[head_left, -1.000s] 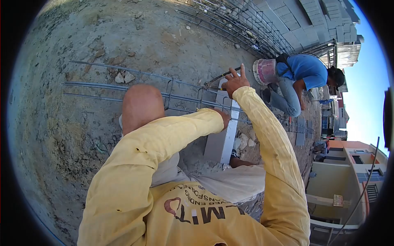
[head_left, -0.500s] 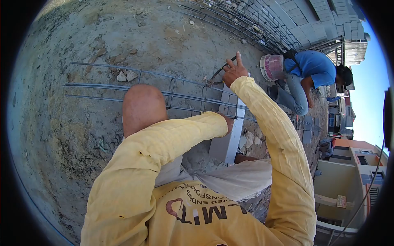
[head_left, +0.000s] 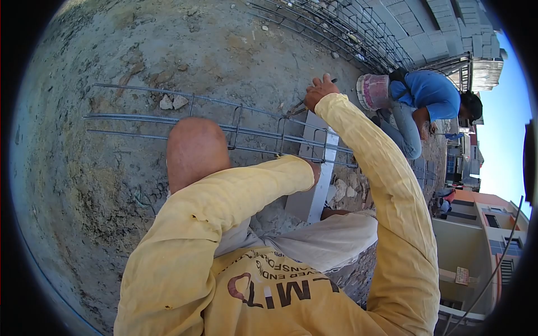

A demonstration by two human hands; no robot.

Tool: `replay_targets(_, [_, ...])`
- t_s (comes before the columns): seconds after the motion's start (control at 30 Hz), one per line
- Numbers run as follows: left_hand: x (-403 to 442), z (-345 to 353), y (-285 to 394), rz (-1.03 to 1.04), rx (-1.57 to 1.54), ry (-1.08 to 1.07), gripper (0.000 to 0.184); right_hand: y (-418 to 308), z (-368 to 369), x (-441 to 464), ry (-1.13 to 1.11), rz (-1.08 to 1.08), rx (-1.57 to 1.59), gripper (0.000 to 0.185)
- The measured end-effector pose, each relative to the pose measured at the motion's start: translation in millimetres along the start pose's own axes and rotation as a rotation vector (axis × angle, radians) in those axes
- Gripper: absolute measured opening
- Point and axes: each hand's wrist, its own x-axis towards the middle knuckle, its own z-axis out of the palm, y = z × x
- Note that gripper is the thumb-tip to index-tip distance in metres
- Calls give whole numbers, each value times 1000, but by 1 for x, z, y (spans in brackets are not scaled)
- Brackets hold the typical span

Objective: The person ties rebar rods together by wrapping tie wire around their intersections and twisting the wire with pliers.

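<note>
My right hand (head_left: pixel 321 92) is closed around the dark handles of a pincer-like tool (head_left: pixel 297 108). Its jaws are at the upper bar of a long rebar cage (head_left: pixel 238 119), by a stirrup. My left hand (head_left: pixel 316 170) is mostly hidden by its yellow sleeve, low beside the cage and against a pale grey block (head_left: pixel 305 196); its fingers are out of sight. The cage crosses over this block. My bare knee (head_left: pixel 197 147) is beside the cage, partly covering its lower bars.
A co-worker in a blue shirt (head_left: pixel 436 92) crouches on the right near a pinkish bucket (head_left: pixel 374 91). More rebar cages (head_left: pixel 336 33) lie before stacked grey blocks (head_left: pixel 414 42). Broken stones (head_left: pixel 341 189) sit beside the pale block. Buildings (head_left: pixel 465 241) stand at the right.
My right hand has gone from raised, spread fingers to closed around the tool's handles. The tool has tilted lower. The co-worker's hands have moved up. My left hand has barely moved.
</note>
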Motion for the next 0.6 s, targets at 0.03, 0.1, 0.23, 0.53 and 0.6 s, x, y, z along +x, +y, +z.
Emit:
replay_targets(0.03, [0,1,-1,6,-2,7,45,0,-3,0,-32,-11,15,21])
replay_targets(0.1, [0,2,-1,18,-4,19,45,1,-1,0,-39,7,76,21])
replay_targets(0.23, [-2,-1,-2,26,7,-27,45,6,2,-10,-62,49,223,26])
replay_targets(0.53, [-13,2,0,1,-45,-55,49,2,20,-6,-268,123,358,26])
replay_targets(0.6, [-12,4,1,8,-23,-86,49,3,45,9,-282,58,378,23])
